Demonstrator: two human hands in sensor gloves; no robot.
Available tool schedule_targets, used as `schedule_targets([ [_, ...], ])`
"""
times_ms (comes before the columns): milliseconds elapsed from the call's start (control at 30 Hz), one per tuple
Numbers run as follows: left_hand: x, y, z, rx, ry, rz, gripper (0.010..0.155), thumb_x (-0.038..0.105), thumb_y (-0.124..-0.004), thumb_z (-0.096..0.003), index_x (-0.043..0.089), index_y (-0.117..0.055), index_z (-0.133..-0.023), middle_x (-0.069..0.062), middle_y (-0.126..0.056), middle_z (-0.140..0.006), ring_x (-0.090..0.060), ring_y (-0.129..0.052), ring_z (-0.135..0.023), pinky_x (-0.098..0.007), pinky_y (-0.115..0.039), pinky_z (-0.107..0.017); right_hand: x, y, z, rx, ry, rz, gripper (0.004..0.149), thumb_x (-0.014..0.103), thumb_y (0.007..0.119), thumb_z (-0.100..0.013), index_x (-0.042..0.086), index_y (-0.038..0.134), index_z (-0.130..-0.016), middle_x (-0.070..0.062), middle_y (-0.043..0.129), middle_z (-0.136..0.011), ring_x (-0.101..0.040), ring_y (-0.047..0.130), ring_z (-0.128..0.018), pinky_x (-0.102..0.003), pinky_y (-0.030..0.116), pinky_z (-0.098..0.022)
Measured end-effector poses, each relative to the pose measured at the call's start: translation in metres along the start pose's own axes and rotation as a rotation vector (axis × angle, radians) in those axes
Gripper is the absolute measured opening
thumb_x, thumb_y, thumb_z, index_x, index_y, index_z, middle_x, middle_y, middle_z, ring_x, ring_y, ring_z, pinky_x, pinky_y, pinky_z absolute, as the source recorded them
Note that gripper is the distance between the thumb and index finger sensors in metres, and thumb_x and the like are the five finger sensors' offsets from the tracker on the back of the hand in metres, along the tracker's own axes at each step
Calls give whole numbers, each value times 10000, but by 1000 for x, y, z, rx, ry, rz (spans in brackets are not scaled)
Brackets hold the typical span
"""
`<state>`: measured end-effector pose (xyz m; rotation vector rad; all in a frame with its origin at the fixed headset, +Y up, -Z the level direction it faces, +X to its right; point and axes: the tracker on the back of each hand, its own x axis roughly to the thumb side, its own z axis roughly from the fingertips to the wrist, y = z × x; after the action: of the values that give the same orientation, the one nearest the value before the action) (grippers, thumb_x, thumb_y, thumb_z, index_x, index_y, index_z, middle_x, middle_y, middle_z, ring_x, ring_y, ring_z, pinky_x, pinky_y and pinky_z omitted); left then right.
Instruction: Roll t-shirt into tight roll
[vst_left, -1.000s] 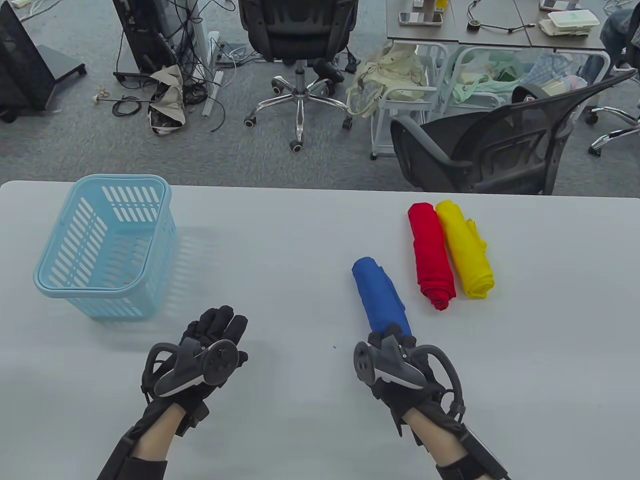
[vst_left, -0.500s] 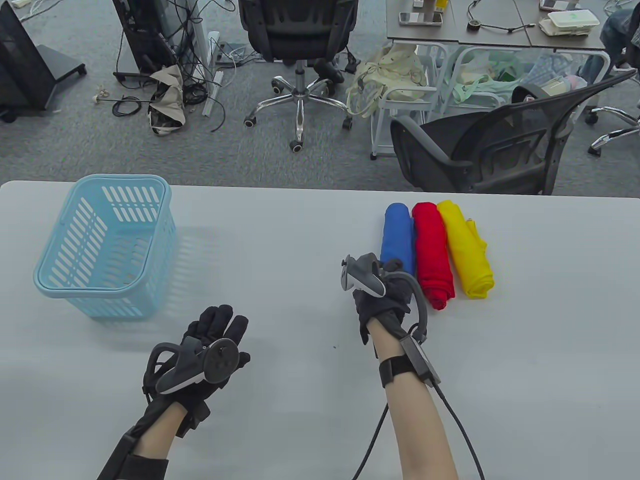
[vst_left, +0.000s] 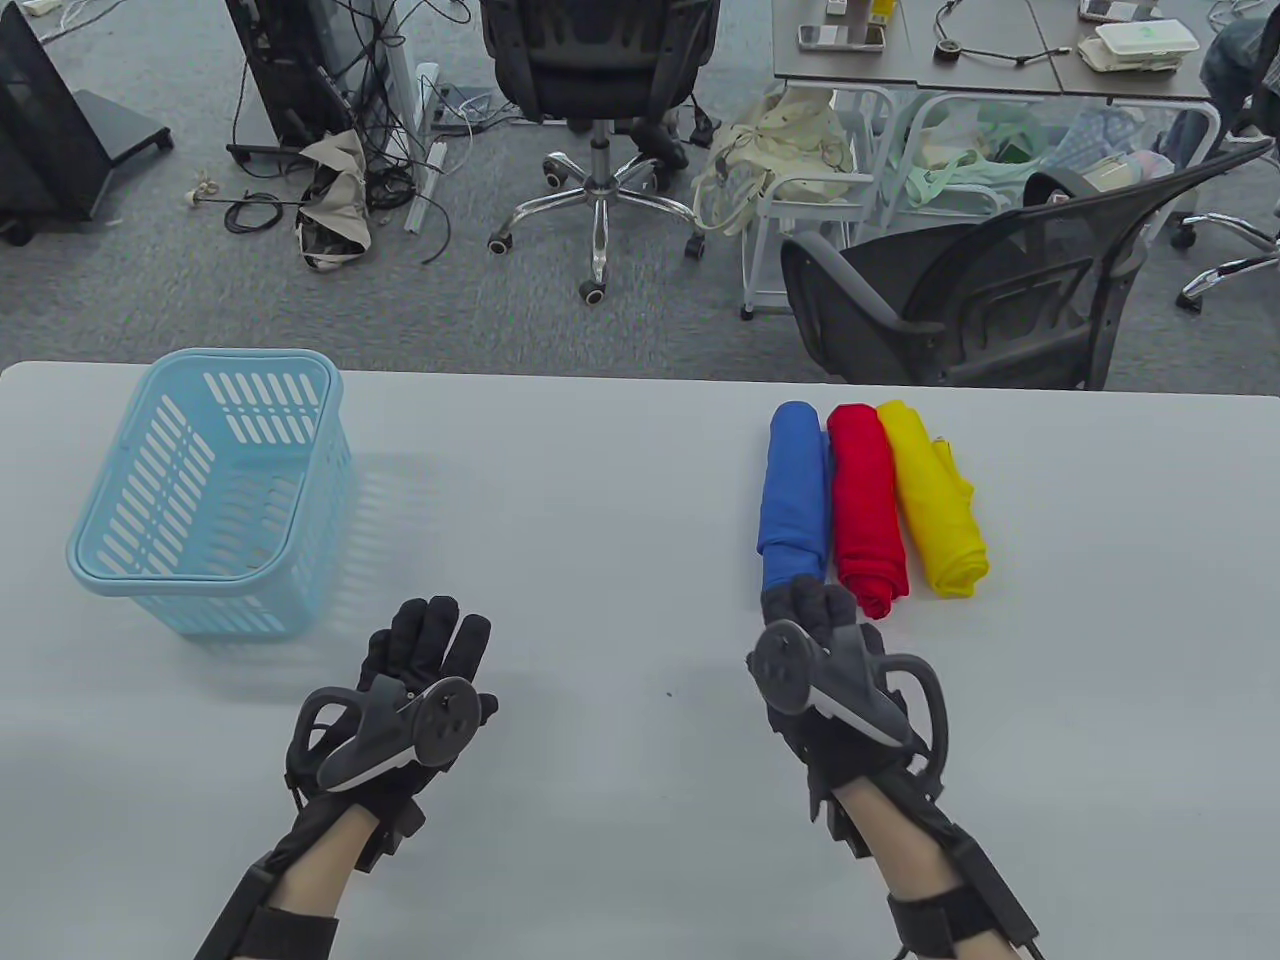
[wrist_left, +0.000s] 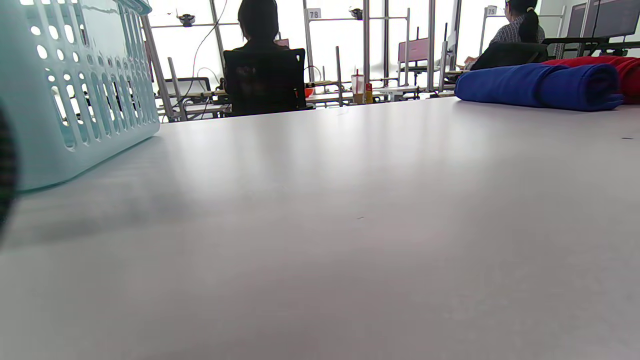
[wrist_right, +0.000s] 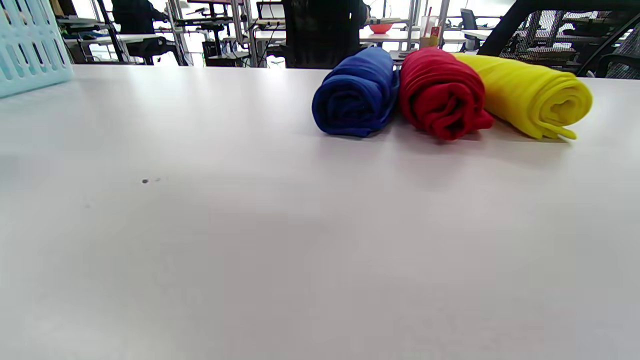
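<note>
Table view, nearest first: the left hand (vst_left: 425, 665) lies on the table (vst_left: 620, 520) with fingers straight and holding nothing. The right hand (vst_left: 825, 650) sits just short of the near end of the blue roll (vst_left: 795, 495); its fingers are loosely bent and grip no cloth, and whether the fingertips touch the roll cannot be told from above. In the right wrist view a strip of bare table separates the camera from the roll.

Farther out, three rolled t-shirts lie side by side on the right half of the table: the blue roll, touching the red roll (vst_left: 868, 505), which touches the yellow roll (vst_left: 932, 500). The right wrist view shows the end spirals: blue (wrist_right: 356, 95) and red (wrist_right: 440, 95) wound compactly, yellow (wrist_right: 530, 97) with a loose flap at its end.

On the far left stands the basket (vst_left: 215, 480), with no shirt in it.

Judgement: rolling appears finished, since no flat shirt is in view. At most, tightening the yellow end may be left.
</note>
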<state>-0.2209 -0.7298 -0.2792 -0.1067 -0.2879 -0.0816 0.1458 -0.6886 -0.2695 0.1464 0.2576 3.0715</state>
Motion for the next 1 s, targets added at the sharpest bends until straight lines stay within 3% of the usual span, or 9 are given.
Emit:
schedule_targets([
  [67,4,0,0,9,-12,5,727,556,-359,-542,238,-156,-1164,-178,-127,-1241,-468,-216,-1130,-617,-355,-806,-11,5,11,-28,4,-30,680,451,407,-668,160,96,-1199,-167,24,-1221,-481,37,-1123,-639,272,-770],
  [133,10,-1,1,21,-17,-8,726,556,-358,-543,238,-156,-1164,-177,-120,-1241,-470,-204,-1130,-630,-361,-804,-22,19,13,-74,10,13,706,457,398,-672,192,-21,-1175,-121,-183,-1155,-433,-231,-1027,-637,78,-755],
  [267,16,-1,3,41,-17,-47,732,558,-355,-544,232,-142,-1163,-178,-100,-1238,-479,-169,-1125,-654,-354,-799,-34,29,1,-55,71,210,734,482,378,-665,221,-126,-1130,-89,-296,-1095,-395,-334,-973,-614,-16,-746],
  [400,17,-1,4,61,-14,-51,735,553,-351,-548,216,-124,-1161,-182,-82,-1234,-486,-148,-1122,-671,-330,-793,-44,38,-7,18,90,147,749,486,399,-671,217,-131,-1126,-91,-306,-1086,-394,-346,-960,-617,-27,-738],
  [633,10,-5,0,59,16,-68,766,572,-344,-539,198,-61,-1145,-194,-23,-1213,-499,-91,-1104,-694,-264,-774,-55,39,-8,49,121,118,796,513,447,-662,206,-122,-1126,-114,-292,-1087,-417,-327,-960,-633,-14,-727],
  [1000,16,-10,-3,30,-23,-66,772,579,-368,-537,202,-86,-1149,-195,-42,-1217,-499,-116,-1108,-690,-287,-777,-63,43,-10,111,141,95,806,544,471,-643,200,-48,-1154,-145,-224,-1118,-450,-261,-981,-650,42,-726],
])
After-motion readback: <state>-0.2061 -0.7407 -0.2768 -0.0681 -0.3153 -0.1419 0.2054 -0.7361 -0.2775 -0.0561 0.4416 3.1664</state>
